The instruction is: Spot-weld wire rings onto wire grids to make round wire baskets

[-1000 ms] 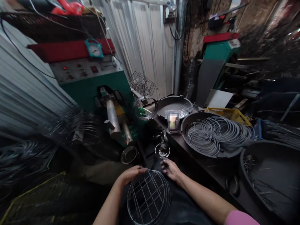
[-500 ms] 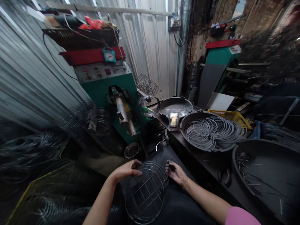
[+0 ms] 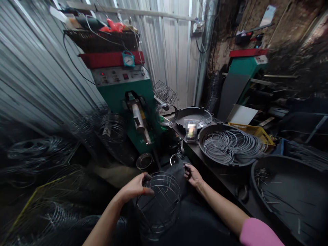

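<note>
Got a round wire basket [image 3: 159, 201] sitting on the lap [image 3: 197, 218], between both hands. Pretty dark and blurry toward the bottom, so can't swear to the exact shape. Should handle light, just thin wire and air. Probably stiff around the rings, maybe a little springy across the crossing wires. Could get slick if oily. Not fragile in the snapping sense, I'd guess, but likely easy to bend with a hard squeeze. Best to grab at the top ring, not by the cross wires.

Left hand [image 3: 138, 186] at the left side of that top ring, thumb and fingers apart; can't tell if actually pinching wire. Right hand [image 3: 193, 176] off to the right, not touching the basket, fingers curled in toward the thumb; can't tell if closed on something small.

Now for containers, all over on the bench [image 3: 229, 179] side. Nearest, a big dark pan [image 3: 289, 191] with short wire bits [image 3: 261, 174], mostly along the left edge. Next, a middle pan [image 3: 200, 145] loaded with overlapping wire rings [image 3: 228, 145]. Further back, a far pan [image 3: 188, 118] with some wire grid [image 3: 204, 119] toward the right. Behind the middle one, a yellow crate [image 3: 235, 127], contents too hidden to call.
</note>
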A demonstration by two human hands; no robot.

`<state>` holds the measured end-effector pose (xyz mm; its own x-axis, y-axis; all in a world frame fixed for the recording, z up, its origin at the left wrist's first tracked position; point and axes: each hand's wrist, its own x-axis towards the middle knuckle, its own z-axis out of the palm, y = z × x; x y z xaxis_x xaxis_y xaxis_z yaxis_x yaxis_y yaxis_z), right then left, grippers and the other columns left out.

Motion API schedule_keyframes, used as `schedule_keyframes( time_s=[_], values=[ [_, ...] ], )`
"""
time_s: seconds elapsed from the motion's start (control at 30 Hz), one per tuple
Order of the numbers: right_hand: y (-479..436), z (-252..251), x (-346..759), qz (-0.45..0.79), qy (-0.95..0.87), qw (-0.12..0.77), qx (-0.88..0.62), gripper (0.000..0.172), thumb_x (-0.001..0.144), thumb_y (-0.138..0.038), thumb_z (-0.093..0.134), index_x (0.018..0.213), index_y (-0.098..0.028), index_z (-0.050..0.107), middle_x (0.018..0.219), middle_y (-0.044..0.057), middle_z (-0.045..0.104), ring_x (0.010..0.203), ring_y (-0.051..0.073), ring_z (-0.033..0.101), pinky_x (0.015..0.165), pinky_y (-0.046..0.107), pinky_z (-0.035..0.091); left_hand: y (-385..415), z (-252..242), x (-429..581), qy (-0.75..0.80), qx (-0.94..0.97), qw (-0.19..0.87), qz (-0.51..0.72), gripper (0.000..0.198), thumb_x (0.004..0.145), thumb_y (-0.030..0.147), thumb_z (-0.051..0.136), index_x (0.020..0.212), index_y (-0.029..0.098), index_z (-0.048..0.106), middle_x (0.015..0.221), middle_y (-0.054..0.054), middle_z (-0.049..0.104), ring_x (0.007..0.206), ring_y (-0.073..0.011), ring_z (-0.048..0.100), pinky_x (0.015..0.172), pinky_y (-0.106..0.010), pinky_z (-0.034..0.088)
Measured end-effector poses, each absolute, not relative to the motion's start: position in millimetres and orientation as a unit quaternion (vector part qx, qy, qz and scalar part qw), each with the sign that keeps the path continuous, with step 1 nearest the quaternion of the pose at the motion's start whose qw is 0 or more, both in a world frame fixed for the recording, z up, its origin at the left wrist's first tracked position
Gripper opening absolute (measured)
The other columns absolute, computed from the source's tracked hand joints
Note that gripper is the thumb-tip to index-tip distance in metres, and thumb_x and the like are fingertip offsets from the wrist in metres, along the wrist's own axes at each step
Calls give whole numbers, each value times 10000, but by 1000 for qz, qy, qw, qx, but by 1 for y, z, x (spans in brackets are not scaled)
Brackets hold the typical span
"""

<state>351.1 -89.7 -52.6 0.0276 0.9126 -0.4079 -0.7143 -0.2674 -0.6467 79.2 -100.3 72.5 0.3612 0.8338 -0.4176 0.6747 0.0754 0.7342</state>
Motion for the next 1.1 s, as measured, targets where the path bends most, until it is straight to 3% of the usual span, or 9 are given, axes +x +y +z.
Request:
schedule_keyframes(
  time_s=[0.07,0.1,0.23,0.33,0.5,0.67,0.87,1.0,1.1],
  values=[
    [-82,-50,357,609,-216,610,-459,238,649,-277,672,858,-166,643,640,-39,598,371,23,320,376,178,257,-102,77,80,574,680,443,111,544,477,321,721,961,154,538,969,-65,626,960,-257,572,857,-349,446],
    [-80,-51,360,564,-269,610,-487,249,651,-303,671,860,-168,654,658,-26,616,399,39,378,400,187,305,-103,80,81,581,684,422,127,584,468,324,729,992,153,535,999,-76,630,977,-263,576,876,-357,443],
    [-76,-70,370,402,-470,542,-569,205,690,-316,623,819,-171,690,803,49,694,734,174,620,684,291,486,-97,92,82,615,706,293,195,662,471,371,744,1055,150,525,1161,-129,581,1068,-292,557,948,-406,419],
    [-79,-89,374,337,-562,469,-592,192,752,-273,549,836,-178,693,862,80,704,825,213,648,780,343,498,-87,96,83,631,718,175,236,606,510,400,724,1034,160,539,1260,-149,511,1157,-318,497,990,-456,385],
    [-82,-108,377,258,-667,382,-586,196,804,-214,505,896,-183,676,919,103,690,858,211,650,792,340,510,-68,84,85,634,720,58,275,634,510,460,704,1033,137,550,1229,-167,524,1163,-337,483,997,-482,377],
    [-76,-91,379,271,-688,324,-590,178,789,-174,526,897,-190,667,913,91,687,859,203,646,778,325,506,-51,57,90,628,726,30,278,609,528,448,701,1035,143,563,1203,-158,538,1138,-330,500,985,-471,390],
    [-42,8,354,384,-707,300,-512,220,720,-215,625,938,-183,622,855,17,665,793,156,607,730,267,465,-42,43,104,611,744,20,270,594,534,370,727,1055,136,567,1231,-168,527,1165,-327,475,991,-462,374],
    [-18,60,324,443,-730,169,-493,256,605,-139,689,839,-164,588,683,-39,590,669,125,554,593,210,411,-43,44,114,612,750,24,249,580,543,336,725,1066,145,563,1258,-167,516,1171,-324,468,974,-466,369],
    [-12,67,304,410,-746,141,-506,233,583,-96,676,773,-161,557,671,-44,567,652,113,529,567,194,374,-46,44,118,612,753,29,241,568,547,338,716,1062,154,562,1257,-162,520,1172,-324,464,967,-468,362]
  ],
)
